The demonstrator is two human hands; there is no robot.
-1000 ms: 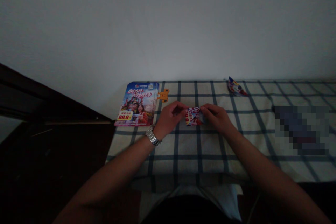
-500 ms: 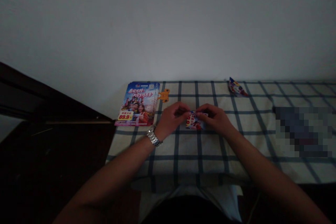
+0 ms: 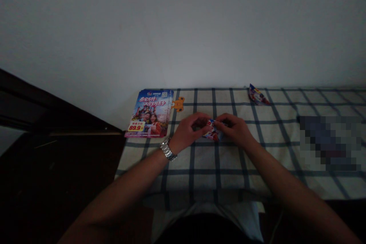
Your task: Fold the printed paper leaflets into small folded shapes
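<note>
Both my hands meet over a small folded colourful flyer on the checked cloth. My left hand, with a metal watch on its wrist, pinches the flyer's left end with curled fingers. My right hand pinches its right end. Only a small part of the folded paper shows between the fingers.
A stack of colourful flyers lies at the cloth's far left corner, with a small orange figure beside it. A folded paper shape rests at the back by the wall. A blurred-out patch lies to the right. Dark furniture stands left.
The flyer between my hands has been folded smaller, and my fingers have closed in over it. My arms have stayed in place.
</note>
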